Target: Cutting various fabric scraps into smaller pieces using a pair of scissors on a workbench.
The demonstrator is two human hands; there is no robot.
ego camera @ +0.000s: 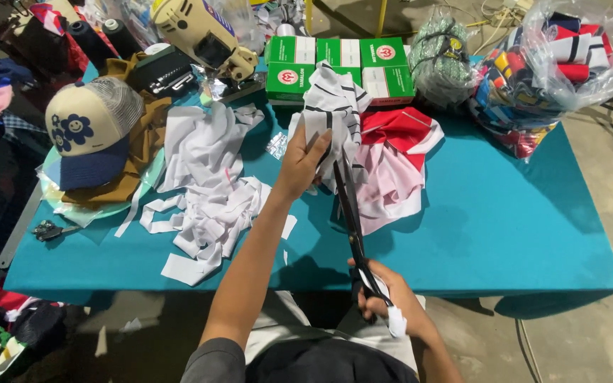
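Your right hand [384, 301] sits nearest you, just off the near edge of the teal table [505, 227], fingers clenched through the handles of the long black scissors [352, 227], whose grip end is wrapped in white. From that grip the blades run up and slightly left, away from you, their long axis pointing straight at the cloth ahead. Your left hand [299, 164] is the farther one, out over the middle of the table, pinching the lower edge of the black-and-white striped fabric piece [335, 106] and holding it lifted and hanging. The blade tips meet the fabric just right of your left fingers, so the cloth lies directly beyond the scissors, along their line. Whether the blades are parted there, you cannot tell. Under the striped piece rests a heap of red, pink and white fabric [395, 159]; to its left lies a pile of white fabric scraps [211, 191], and toward the left edge a cream and navy cap [90, 131].
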